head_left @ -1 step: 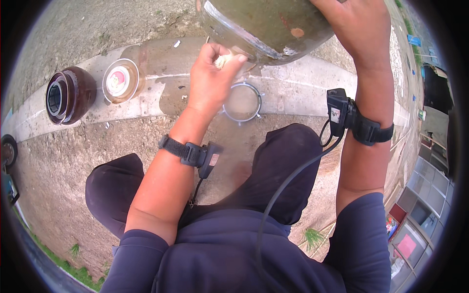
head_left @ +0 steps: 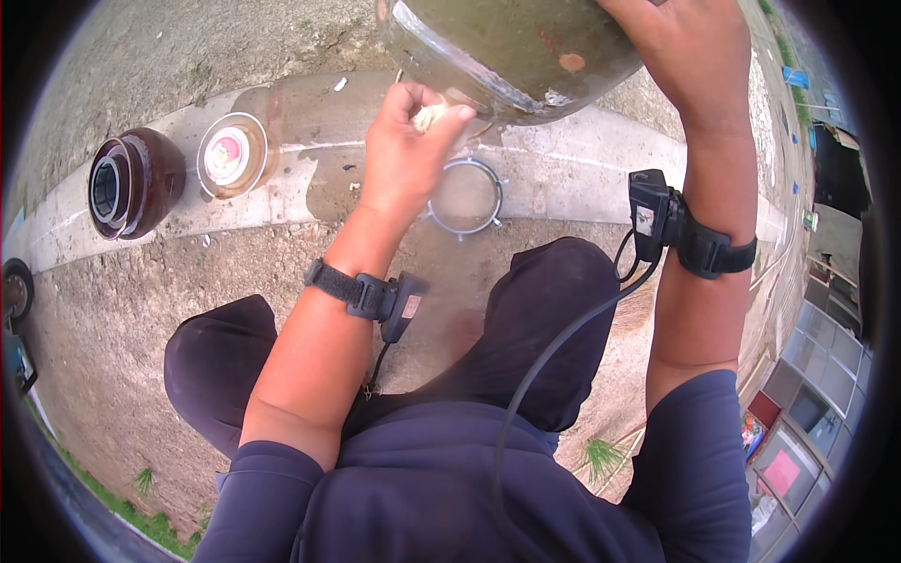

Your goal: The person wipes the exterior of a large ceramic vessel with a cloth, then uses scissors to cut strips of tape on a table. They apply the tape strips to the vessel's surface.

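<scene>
A big olive-brown glazed jar (head_left: 511, 56) is tilted at the top of the view, with a pale streak along its side and part of it cut off. My right hand (head_left: 693, 61) grips the jar at its right side; most of its fingers are out of view. Closed at the jar's lower left edge, my left hand (head_left: 404, 141) pinches a pale, crumpled wad (head_left: 429, 116), which may be cloth or fibre. Below the jar, a thin ring stand (head_left: 500, 199) with small prongs rests on the concrete strip, just right of my left wrist.
Farther left on the concrete strip (head_left: 582, 150) are a dark brown jar (head_left: 155, 183) and a round clear-rimmed tub (head_left: 260, 155) with a white and red centre. Wet patches mark the concrete. A black cable (head_left: 554, 342) hangs from my right wrist device. Bare dirt surrounds my knees.
</scene>
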{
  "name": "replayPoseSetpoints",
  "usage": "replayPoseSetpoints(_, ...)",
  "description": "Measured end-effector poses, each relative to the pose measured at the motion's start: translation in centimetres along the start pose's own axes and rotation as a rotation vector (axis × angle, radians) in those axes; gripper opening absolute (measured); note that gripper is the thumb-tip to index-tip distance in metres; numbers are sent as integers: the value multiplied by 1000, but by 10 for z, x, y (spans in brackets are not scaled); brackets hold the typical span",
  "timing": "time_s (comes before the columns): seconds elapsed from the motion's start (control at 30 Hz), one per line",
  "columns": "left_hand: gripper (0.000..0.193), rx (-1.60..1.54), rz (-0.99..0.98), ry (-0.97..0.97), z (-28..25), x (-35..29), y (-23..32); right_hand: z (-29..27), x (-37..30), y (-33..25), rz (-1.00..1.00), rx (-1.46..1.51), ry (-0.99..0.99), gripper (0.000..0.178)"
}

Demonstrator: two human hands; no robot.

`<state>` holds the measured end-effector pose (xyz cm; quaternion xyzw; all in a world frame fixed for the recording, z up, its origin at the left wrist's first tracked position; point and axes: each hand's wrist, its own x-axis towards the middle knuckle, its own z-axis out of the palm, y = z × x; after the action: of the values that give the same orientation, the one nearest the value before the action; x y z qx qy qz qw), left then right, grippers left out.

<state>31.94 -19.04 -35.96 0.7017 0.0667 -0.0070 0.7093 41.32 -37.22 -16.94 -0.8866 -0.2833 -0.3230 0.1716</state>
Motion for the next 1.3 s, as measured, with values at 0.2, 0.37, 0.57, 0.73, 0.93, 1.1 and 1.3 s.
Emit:
replayPoseSetpoints(0.2, 38, -32, -29, 28, 6, 1, 2, 0, 0, -1, -33, -20, 9, 54)
replayPoseSetpoints(0.37, 38, -7, -65, 48, 9, -2, 9, 1, -3, 1, -8, -13, 31, 55)
replayPoseSetpoints(0.57, 38, 27, -14, 63, 6, -1, 7, 1, 0, -3, 1, -7, -6, 54)
replayPoseSetpoints(0.73, 36, -17, -56, 1, -1, 1, 11, -1, 0, -3, 11, 3, -13, 53)
replayPoseSetpoints(0.93, 34, -38, -51, 3, -2, 3, 8, -2, -1, -6, 9, -32, -17, 53)
replayPoseSetpoints(1.1, 34, 34, -70, 16, 0, 2, 15, -5, 0, -6, 17, -149, -48, 53)
replayPoseSetpoints(1.3, 32, -145, -140, -37, -7, 6, 6, 0, -1, -5, -19, -45, 5, 53)
